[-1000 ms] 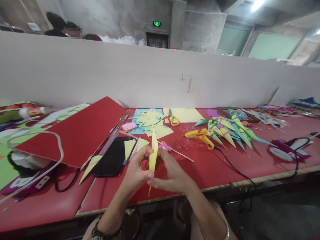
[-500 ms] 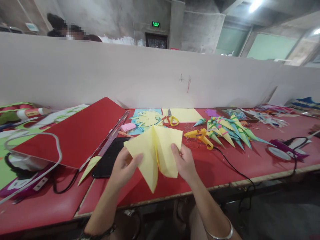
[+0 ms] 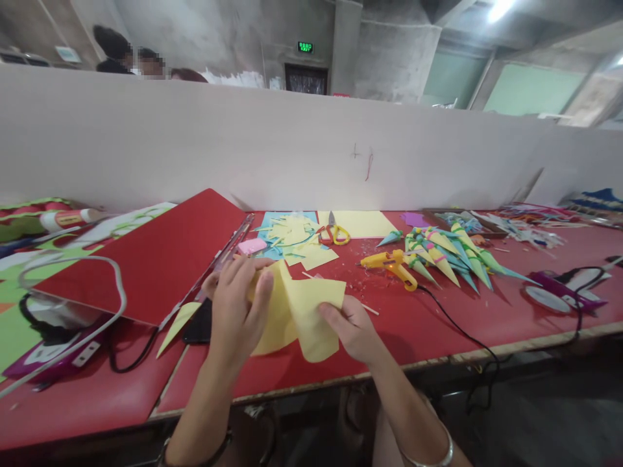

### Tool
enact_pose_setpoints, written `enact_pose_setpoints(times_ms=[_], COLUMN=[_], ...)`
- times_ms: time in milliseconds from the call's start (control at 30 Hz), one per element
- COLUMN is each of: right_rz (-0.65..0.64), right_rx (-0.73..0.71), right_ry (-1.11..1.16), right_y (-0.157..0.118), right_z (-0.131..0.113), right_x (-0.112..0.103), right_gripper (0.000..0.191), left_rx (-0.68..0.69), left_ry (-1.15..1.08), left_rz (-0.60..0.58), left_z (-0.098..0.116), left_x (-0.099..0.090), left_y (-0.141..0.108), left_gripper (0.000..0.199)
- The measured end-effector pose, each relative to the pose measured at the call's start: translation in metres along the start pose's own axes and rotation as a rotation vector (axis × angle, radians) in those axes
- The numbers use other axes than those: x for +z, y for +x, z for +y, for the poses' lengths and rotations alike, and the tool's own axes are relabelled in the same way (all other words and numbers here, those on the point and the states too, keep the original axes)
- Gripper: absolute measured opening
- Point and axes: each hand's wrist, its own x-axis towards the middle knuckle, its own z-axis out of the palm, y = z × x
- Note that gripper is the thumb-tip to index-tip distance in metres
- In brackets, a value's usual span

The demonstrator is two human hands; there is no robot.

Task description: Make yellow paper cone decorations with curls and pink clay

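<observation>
A creased sheet of pale yellow paper (image 3: 315, 318) is held above the red table between my hands. My right hand (image 3: 354, 327) pinches its right edge, thumb in front and fingers behind. At the left part of the sheet, my left hand (image 3: 238, 301) has its back turned up and its thumb raised; it seems to grip the paper, though its fingertips are partly hidden. Beyond the sheet lie a flat yellow paper piece (image 3: 320, 258) and red-and-yellow-handled scissors (image 3: 335, 234). A thin stick (image 3: 370, 310) shows behind my right hand.
Right of centre, a yellow glue gun (image 3: 389, 261) lies beside a pile of paper cones (image 3: 457, 256). Yellow offcuts (image 3: 292, 230) cover a blue sheet. On the left are a red board (image 3: 146, 266), a black phone-like slab (image 3: 197, 327) and a power strip (image 3: 53, 353). A white partition (image 3: 292, 149) stands behind.
My left hand has moved up and turned its back toward me. The yellow sheet, earlier spread in two halves with a point hanging down, now bends differently, its left part mostly behind that hand.
</observation>
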Motion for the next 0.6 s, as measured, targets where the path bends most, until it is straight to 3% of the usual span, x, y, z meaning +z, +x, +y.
enact_pose_setpoints(times_ms=[200, 333, 600], right_rz=[0.133, 0.258, 0.208], right_rx=[0.056, 0.081, 0.069], right_ry=[0.139, 0.089, 0.116], right_y=[0.0021, 0.0058, 0.0079], right_z=[0.0039, 0.0085, 0.0094], right_x=[-0.0014, -0.0062, -0.0045], right_gripper=[0.034, 0.036, 0.035], left_rx=[-0.114, -0.176, -0.272], left_ry=[-0.226, -0.375, -0.409], left_rz=[-0.014, -0.033, -0.057], left_z=[0.0001, 0.001, 0.0033], left_x=[0.0045, 0.0043, 0.0001], left_y=[0.0059, 0.008, 0.0103], left_gripper=[0.025, 0.026, 0.025])
